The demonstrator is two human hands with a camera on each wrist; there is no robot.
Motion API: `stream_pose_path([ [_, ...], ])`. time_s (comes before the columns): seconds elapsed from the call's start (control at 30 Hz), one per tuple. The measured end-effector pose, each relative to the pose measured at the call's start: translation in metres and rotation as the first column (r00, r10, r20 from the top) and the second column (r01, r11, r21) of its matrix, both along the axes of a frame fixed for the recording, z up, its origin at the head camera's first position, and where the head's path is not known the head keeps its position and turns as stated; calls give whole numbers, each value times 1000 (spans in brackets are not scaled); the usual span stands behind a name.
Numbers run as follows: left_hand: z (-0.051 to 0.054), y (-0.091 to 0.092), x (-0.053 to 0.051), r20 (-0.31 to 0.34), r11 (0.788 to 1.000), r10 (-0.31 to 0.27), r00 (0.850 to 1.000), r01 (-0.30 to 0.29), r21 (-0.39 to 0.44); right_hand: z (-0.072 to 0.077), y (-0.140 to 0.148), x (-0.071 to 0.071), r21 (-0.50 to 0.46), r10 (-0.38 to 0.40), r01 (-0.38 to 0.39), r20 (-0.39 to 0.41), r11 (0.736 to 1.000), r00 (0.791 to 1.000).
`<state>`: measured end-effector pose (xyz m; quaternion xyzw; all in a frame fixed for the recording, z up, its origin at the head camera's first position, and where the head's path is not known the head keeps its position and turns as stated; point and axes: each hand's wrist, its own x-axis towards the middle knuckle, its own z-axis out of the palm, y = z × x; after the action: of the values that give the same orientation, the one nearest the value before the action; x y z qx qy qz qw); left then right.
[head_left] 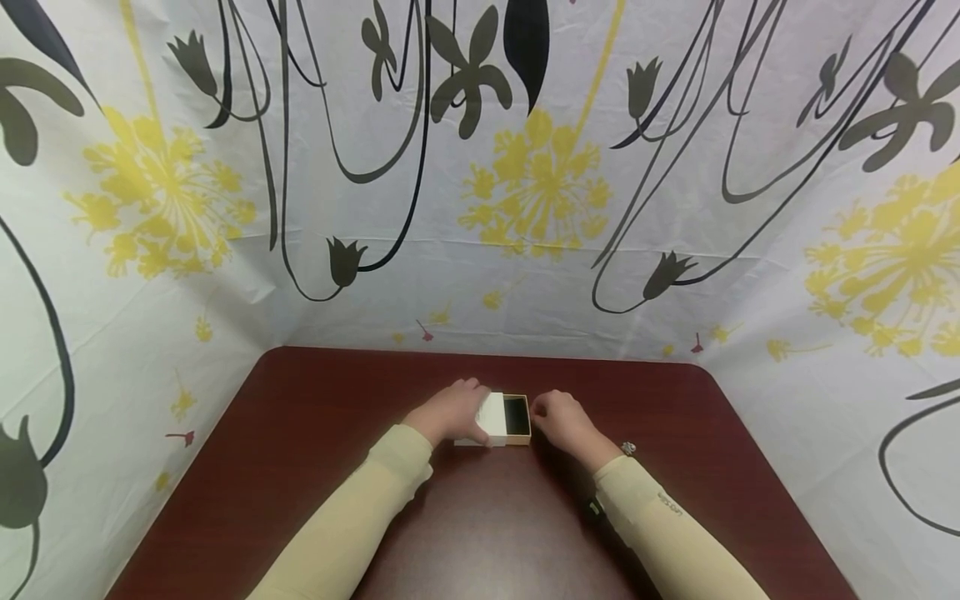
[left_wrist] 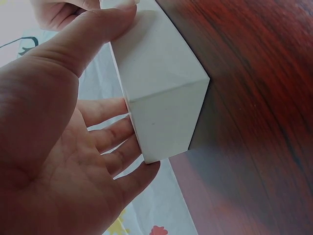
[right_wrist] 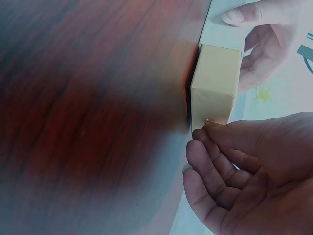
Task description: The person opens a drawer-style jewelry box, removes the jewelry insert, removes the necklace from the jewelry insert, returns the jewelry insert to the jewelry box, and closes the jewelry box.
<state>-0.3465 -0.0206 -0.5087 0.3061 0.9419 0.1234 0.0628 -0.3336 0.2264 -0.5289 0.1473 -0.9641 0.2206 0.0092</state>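
Note:
A small drawer box lies on the table, its white sleeve [head_left: 492, 419] to the left and its tan drawer [head_left: 518, 440] drawn partly out to the right. Dark lining shows inside the drawer. My left hand [head_left: 452, 412] grips the sleeve, thumb on one side and fingers on the opposite side in the left wrist view. At the drawer's end face, my right hand [head_left: 568, 425] pinches a small pull [right_wrist: 207, 120] between thumb and forefinger. Most of that pull is hidden by the fingertips. The other right fingers are curled loosely.
The dark red wooden table [head_left: 300, 433] has rounded far corners. White cloth [head_left: 420, 208] printed with grey and yellow flowers hangs behind it and along both sides. A bracelet [head_left: 628, 448] shows at my right wrist.

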Motion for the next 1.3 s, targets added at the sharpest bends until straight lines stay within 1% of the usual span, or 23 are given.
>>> stream_pose_path([
  [0.17, 1, 0, 1, 9, 1000, 1, 1000, -1, -2, -1, 0, 0, -9, 3, -3, -7, 1000, 1000],
  [0.43, -3, 1, -1, 7, 1000, 4, 1000, -4, -16, -1, 0, 2, -26, -4, 4, -10, 1000, 1000],
  [0.8, -7, 1, -2, 7, 1000, 10, 1000, -10, -16, 0, -2, 4, -15, 2, -2, -15, 1000, 1000],
  [1.1, -2, 1, -1, 4, 1000, 3, 1000, -3, -12, 1, -2, 2, -11, 9, -10, -27, 1000, 1000],
  [1.3, -1, 1, -1, 1, 1000, 3, 1000, -3, -18, -1, -2, 0, -7, 18, -18, -32, 1000, 999],
])
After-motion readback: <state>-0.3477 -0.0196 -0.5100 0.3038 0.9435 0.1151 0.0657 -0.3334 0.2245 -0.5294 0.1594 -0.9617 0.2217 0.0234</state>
